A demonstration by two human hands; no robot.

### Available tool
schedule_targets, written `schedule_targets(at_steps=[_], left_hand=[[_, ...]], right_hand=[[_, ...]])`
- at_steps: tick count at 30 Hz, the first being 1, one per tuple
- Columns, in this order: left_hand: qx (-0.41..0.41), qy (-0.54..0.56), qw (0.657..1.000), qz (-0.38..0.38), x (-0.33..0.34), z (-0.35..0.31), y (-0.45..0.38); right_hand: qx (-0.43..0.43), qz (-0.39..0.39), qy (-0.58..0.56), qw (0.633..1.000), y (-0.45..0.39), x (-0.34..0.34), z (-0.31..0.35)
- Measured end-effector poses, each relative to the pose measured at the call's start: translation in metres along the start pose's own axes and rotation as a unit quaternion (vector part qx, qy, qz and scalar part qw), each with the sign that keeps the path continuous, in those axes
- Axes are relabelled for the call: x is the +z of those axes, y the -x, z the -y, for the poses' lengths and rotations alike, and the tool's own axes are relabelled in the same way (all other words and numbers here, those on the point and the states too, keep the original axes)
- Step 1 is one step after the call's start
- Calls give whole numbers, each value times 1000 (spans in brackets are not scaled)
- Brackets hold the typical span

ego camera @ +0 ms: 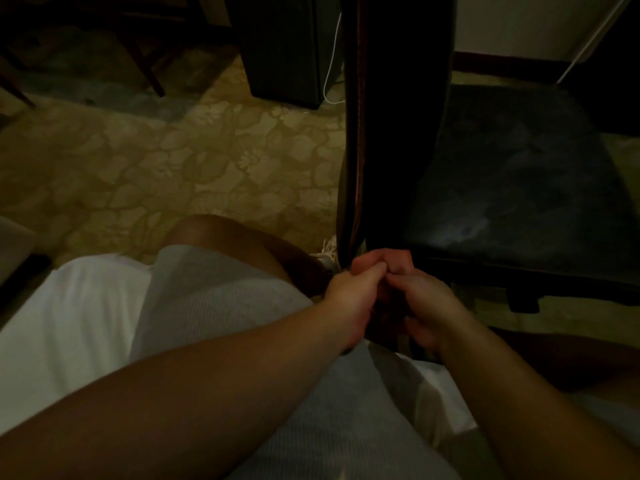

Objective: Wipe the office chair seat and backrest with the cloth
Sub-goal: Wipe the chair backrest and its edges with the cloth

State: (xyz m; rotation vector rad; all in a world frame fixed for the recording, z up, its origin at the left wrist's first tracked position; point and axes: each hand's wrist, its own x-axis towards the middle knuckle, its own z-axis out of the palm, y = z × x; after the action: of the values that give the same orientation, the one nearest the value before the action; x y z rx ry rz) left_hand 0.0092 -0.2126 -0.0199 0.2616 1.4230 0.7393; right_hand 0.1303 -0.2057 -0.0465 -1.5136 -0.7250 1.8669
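Chair backrest (398, 116) stands edge-on beside the dark seat (519, 174); both hands, left (349, 292) and right (426, 303), grip a dark cloth (384, 317) at its base

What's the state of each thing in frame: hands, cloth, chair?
left hand: fingers curled, gripping at the backrest's lower end
right hand: fingers curled beside the left; contents too dark to tell
cloth: not discernible
backrest: upright, seen edge-on
seat: unoccupied, smudged sheen

dim floor (194, 157) with a tan floral pattern, black office chair (519, 188) standing on it at right, dark boxy cabinet (287, 46) farther back, wooden furniture legs (145, 64) top left
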Motion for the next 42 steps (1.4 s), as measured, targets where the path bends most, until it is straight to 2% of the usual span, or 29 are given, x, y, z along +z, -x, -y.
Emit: schedule_targets(at_steps=[3,5,9,13,18,21,23,24,26,28,31,34,42], left_hand=[[13,-79,997,-1,2,-5,6],[10,-136,991,7,-1,-13,7],[0,-122,992,34,-9,-19,8],[-17,-102,994,39,-13,-20,7],[-80,-162,982,59,-31,-40,6],[-2,-145,989,-16,-50,-68,13],[114,-80,986,-90,-62,-89,12],[162,-64,980,-92,-65,-99,10],[205,-66,976,-24,-64,-109,4],[204,-77,975,38,-54,-107,1],[217,-75,972,54,-52,-97,-9],[203,-110,966,115,-56,-94,-15],[216,-126,960,125,-56,-90,-7]], right_hand=[[-27,-61,-81,994,-1,10,-9],[-48,-70,-86,993,1,14,-13],[-64,-109,0,992,5,14,-14],[-54,-91,55,993,8,15,-12],[-53,-95,100,989,-1,18,-3],[-28,-135,110,984,-21,12,-13],[5,-159,112,981,-35,6,-30],[17,-160,106,981,-41,5,-38],[37,-156,93,983,-56,7,-51],[57,-162,62,983,-71,16,-54],[74,-171,3,982,-91,31,-62],[99,-152,-62,982,-105,40,-74],[100,-46,-141,984,-100,29,-64]])
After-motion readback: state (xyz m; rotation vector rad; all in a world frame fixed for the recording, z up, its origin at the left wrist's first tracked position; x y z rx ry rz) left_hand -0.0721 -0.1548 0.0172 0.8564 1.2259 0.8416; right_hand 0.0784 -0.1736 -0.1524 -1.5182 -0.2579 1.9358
